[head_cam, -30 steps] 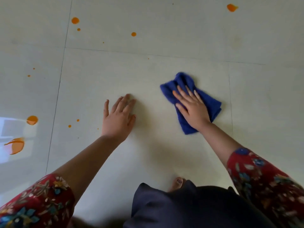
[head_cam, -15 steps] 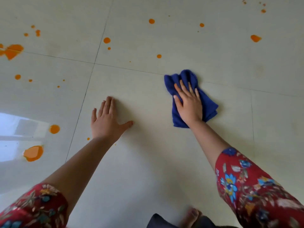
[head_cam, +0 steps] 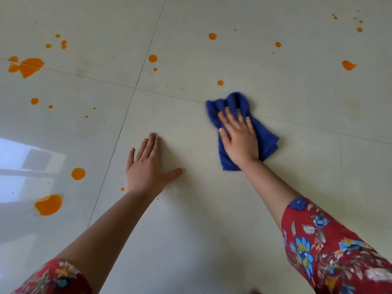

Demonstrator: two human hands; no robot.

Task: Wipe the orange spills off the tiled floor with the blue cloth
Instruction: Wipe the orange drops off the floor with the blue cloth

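Now, cloth (head_cam: 266,139): blue, bunched, lying across far edge of floor tile (head_cam: 191,219).
R hand (head_cam: 239,141): flat on cloth, fingers straight, slightly spread, pressing down.
L hand (head_cam: 146,168): flat on same tile nr left edge, fingers together, thumb out sideways.
Spills (head_cam: 220,82): orange; nearest drop just beyond cloth, larger ones past tile's left edge.

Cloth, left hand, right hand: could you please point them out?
Cloth (head_cam: 266,141), head view, uncovered fold.
Left hand (head_cam: 144,168), head view, its back.
Right hand (head_cam: 241,141), head view, its back.
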